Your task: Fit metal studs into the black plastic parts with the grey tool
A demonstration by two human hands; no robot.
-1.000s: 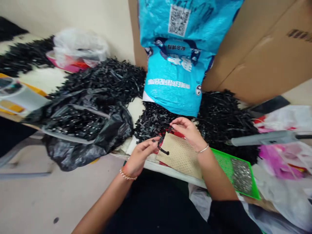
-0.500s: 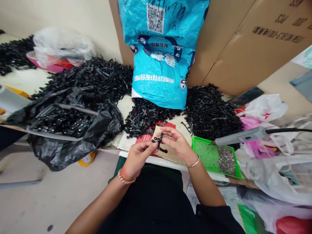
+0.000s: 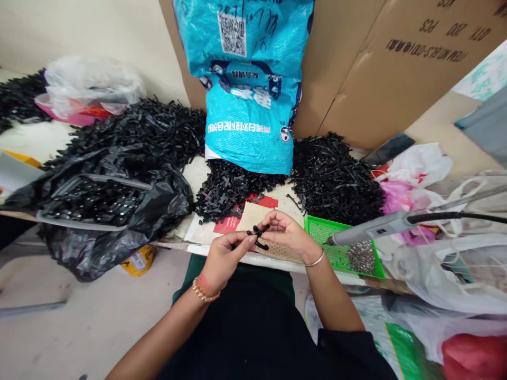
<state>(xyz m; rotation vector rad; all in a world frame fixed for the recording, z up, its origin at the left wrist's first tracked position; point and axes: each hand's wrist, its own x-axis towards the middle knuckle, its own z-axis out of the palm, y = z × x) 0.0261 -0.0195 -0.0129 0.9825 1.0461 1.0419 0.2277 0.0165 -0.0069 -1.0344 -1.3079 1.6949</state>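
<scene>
Close to my body, my left hand [image 3: 226,256] pinches a small black cross-shaped plastic part [image 3: 259,236] between thumb and fingers. From the other side, my right hand [image 3: 288,236] grips the same part's upper arm with its thumb and fingertips; my fingers hide some of it. Both hands are over a tan honeycomb-patterned pad [image 3: 253,212] at the table's front edge. A heap of similar black parts [image 3: 222,192] lies just beyond. Right of my right hand, a grey electric screwdriver [image 3: 368,229] hangs with its tip over a green tray [image 3: 317,224] holding small metal screws [image 3: 361,257].
A blue woven sack [image 3: 249,142] stands behind the heap, against a cardboard box [image 3: 356,79]. More black strips [image 3: 336,179] are piled at right. At left sits a basket [image 3: 85,224] lined with a black plastic bag [image 3: 166,195]. White plastic bags [image 3: 455,290] crowd the far right.
The black part has been turned between my hands, its upper arm now pointing more to the right. The screwdriver has swung down and left over the green tray. The whole view has shifted slightly.
</scene>
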